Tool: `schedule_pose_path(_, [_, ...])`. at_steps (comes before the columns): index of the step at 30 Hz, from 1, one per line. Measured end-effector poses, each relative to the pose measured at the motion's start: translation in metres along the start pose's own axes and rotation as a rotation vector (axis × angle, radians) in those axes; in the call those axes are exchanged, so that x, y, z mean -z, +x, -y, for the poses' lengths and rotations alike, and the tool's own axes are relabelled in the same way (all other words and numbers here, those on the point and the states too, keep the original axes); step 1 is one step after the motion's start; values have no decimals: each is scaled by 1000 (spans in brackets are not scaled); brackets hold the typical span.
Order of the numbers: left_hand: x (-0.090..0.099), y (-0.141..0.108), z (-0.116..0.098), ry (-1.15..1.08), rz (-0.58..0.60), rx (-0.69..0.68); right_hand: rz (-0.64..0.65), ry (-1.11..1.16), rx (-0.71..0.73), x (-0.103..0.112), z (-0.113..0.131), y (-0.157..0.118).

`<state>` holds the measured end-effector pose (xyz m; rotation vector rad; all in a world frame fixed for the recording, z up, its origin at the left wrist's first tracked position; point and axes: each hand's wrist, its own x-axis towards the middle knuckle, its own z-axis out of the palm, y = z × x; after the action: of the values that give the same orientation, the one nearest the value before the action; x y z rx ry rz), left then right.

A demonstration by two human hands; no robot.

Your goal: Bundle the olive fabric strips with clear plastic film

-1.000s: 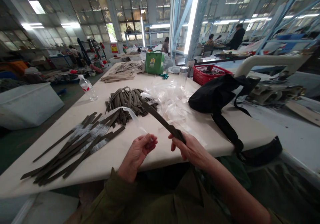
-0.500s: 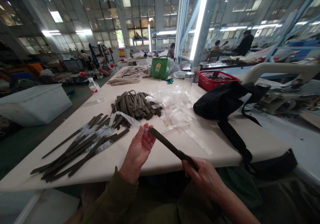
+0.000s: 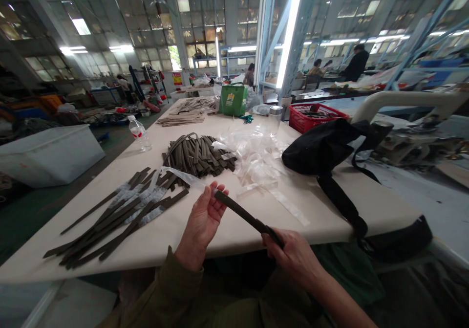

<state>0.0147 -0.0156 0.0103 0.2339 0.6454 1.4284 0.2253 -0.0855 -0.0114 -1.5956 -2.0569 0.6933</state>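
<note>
My left hand (image 3: 202, 220), palm up, pinches one end of a clear plastic strip (image 3: 183, 175) that trails left over the table. Closed round a dark olive fabric strip (image 3: 242, 211) is my right hand (image 3: 289, 252); the strip's far end touches my left fingertips. Beyond my hands lies a heap of dark strips (image 3: 198, 154), with a pile of clear plastic strips (image 3: 256, 157) to its right. Dark strips wrapped in plastic (image 3: 117, 220) are spread at the left.
On the table (image 3: 227, 240) stand a water bottle (image 3: 138, 133), a green bag (image 3: 233, 100), a glass jar (image 3: 275, 118) and a red basket (image 3: 311, 118). A black bag (image 3: 318, 149) lies right, its strap over the front edge. People are farther back.
The dark strip and my right hand have shifted slightly left, the strip's end now meeting my left fingertips. The plastic strip has moved slightly left too.
</note>
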Motion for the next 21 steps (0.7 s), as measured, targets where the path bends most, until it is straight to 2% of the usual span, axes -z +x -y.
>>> schedule_pose_path(14, [5, 3, 2, -21, -15, -22, -19, 26, -18, -4, -5, 0])
schedule_pose_path(21, [8, 2, 8, 16, 16, -24, -9, -28, -23, -7, -1, 1])
